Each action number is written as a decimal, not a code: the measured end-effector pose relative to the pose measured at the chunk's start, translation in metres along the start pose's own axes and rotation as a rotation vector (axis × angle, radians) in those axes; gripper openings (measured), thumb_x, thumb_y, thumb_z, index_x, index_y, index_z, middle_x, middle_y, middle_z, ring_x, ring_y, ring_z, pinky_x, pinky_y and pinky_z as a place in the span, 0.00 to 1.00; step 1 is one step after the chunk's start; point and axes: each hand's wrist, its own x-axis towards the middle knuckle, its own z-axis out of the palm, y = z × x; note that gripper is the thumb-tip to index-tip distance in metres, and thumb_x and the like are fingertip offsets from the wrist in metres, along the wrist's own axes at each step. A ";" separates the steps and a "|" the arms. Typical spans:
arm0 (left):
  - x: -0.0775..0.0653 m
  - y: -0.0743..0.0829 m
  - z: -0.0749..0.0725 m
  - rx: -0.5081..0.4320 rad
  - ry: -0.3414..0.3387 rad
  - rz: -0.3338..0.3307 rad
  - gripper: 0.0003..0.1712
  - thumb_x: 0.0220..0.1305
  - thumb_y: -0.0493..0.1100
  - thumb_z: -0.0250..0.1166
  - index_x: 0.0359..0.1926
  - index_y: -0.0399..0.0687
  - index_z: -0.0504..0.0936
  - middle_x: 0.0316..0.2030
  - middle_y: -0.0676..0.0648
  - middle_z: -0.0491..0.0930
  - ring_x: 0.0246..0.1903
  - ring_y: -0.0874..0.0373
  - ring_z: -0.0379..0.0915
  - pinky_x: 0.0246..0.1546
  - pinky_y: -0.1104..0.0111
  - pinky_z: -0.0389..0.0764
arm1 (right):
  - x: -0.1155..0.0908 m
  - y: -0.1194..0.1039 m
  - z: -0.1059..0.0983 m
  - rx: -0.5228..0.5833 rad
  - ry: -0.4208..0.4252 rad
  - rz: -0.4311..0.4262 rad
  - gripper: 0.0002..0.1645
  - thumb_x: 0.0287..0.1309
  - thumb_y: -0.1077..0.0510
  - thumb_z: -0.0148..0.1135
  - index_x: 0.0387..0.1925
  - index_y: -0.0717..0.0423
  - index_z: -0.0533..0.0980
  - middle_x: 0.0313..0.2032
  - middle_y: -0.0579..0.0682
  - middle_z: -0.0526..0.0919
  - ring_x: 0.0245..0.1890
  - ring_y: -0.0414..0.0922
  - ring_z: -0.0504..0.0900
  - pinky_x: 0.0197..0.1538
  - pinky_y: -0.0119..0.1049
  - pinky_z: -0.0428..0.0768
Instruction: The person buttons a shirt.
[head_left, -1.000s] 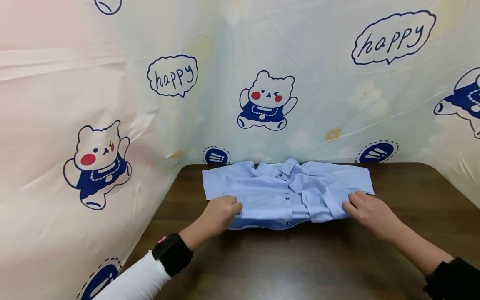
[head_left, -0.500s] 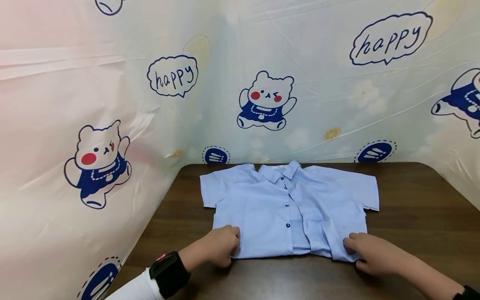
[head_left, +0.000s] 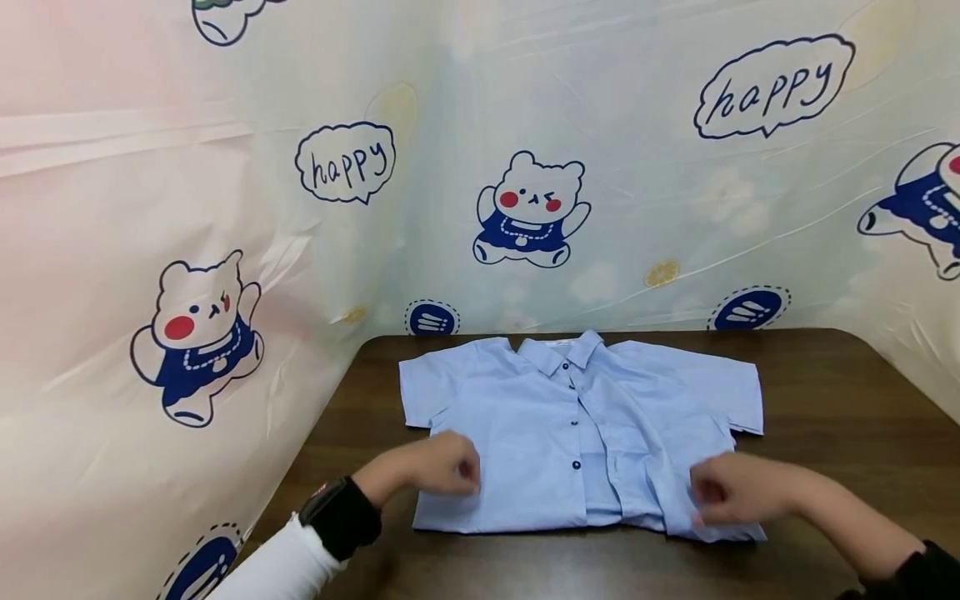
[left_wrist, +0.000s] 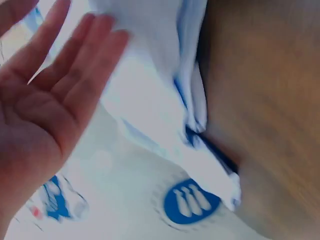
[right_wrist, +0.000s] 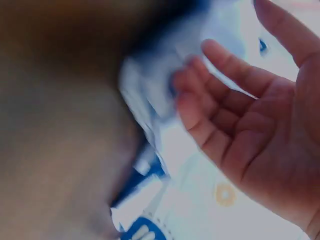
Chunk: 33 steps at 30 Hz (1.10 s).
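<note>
A light blue short-sleeved button shirt (head_left: 525, 450) lies front up on the table, collar toward the back wall and bottom edge toward me. Dark buttons run down its partly gaping front. My left hand (head_left: 446, 463) hovers over the shirt's lower left part; in the left wrist view its fingers (left_wrist: 85, 65) are spread loosely, with nothing in them. Over the lower right part is my right hand (head_left: 742, 487), slightly blurred. Its fingers (right_wrist: 215, 100) are gently bent and hold nothing in the right wrist view, the thumb well apart.
The dark brown wooden table (head_left: 555, 571) has rounded far corners. Around it hangs a pale curtain (head_left: 637, 208) printed with bears and "happy" bubbles, close behind the shirt's collar. A black band (head_left: 341, 517) circles the left wrist.
The shirt's lower part, gripped and lifted a second ago, has come down toward me and now lies flat on the table. Both hands have let go and risen slightly off the cloth.
</note>
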 end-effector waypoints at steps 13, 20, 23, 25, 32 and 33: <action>0.046 -0.102 -0.014 -0.112 0.163 -0.599 0.46 0.58 0.59 0.70 0.70 0.40 0.65 0.69 0.34 0.61 0.69 0.39 0.53 0.66 0.48 0.59 | 0.063 0.080 -0.034 -0.134 0.111 0.579 0.39 0.70 0.44 0.53 0.65 0.73 0.63 0.63 0.80 0.59 0.62 0.76 0.58 0.60 0.69 0.60; 0.053 -0.097 -0.003 -0.100 0.090 -0.726 0.61 0.46 0.72 0.71 0.75 0.54 0.57 0.73 0.33 0.48 0.70 0.27 0.36 0.63 0.34 0.52 | 0.072 0.099 -0.027 -0.090 -0.011 0.773 0.56 0.66 0.30 0.47 0.70 0.73 0.50 0.64 0.86 0.46 0.62 0.84 0.44 0.61 0.75 0.48; 0.053 -0.094 -0.002 -0.075 0.087 -0.757 0.63 0.44 0.73 0.71 0.76 0.53 0.56 0.73 0.32 0.46 0.70 0.27 0.36 0.62 0.34 0.53 | 0.074 0.100 -0.028 -0.084 -0.006 0.813 0.58 0.65 0.29 0.48 0.70 0.74 0.48 0.64 0.86 0.45 0.62 0.84 0.44 0.61 0.75 0.47; 0.052 -0.094 -0.002 -0.070 0.085 -0.774 0.65 0.43 0.73 0.71 0.76 0.52 0.55 0.73 0.31 0.45 0.70 0.27 0.35 0.61 0.34 0.54 | 0.074 0.098 -0.029 -0.072 -0.004 0.852 0.59 0.64 0.27 0.48 0.70 0.74 0.47 0.63 0.86 0.46 0.62 0.84 0.43 0.60 0.75 0.49; 0.051 -0.093 0.001 -0.036 0.078 -0.777 0.66 0.45 0.74 0.69 0.76 0.47 0.52 0.73 0.29 0.43 0.69 0.24 0.34 0.63 0.36 0.53 | 0.075 0.098 -0.032 -0.084 -0.006 0.949 0.60 0.66 0.30 0.48 0.67 0.82 0.44 0.60 0.88 0.51 0.63 0.81 0.45 0.61 0.71 0.55; 0.050 -0.093 0.001 -0.031 0.077 -0.779 0.66 0.45 0.75 0.69 0.76 0.47 0.52 0.73 0.29 0.43 0.69 0.24 0.34 0.63 0.36 0.54 | 0.075 0.098 -0.032 -0.086 -0.011 0.946 0.60 0.66 0.30 0.48 0.67 0.83 0.45 0.60 0.88 0.51 0.63 0.81 0.46 0.62 0.70 0.56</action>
